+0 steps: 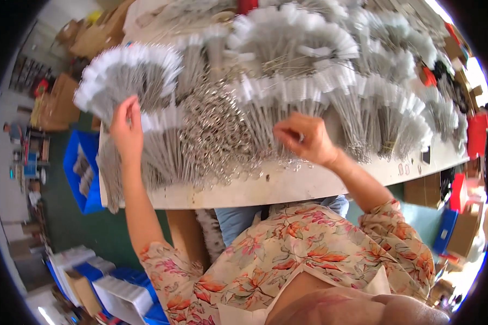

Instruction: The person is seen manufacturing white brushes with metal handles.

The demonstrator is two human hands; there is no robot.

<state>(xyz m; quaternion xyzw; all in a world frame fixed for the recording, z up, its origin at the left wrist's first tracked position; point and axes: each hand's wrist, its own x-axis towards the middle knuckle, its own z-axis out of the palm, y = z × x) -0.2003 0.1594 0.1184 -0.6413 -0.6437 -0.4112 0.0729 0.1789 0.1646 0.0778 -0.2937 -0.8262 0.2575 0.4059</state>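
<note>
My left hand [127,130] is at the left of the table, its thumb and fingers pinched together at the wires of a fanned bundle of white-bristled wire brushes [130,60]. Whatever lies between those fingertips is too small to make out. Farther right, my right hand [308,139] hovers over the wire handles of a row of brushes [282,92], fingers curled and thumb against them. I cannot see what, if anything, that pinch holds. Between my hands lies a heap of small shiny metal rings [217,127].
More brush bundles [293,32] cover the far part of the white table [244,192]. Beyond its left edge stands a blue bin [82,173] with pale items inside. Cardboard boxes [59,103] are at the left, and a red container [477,135] is at the right.
</note>
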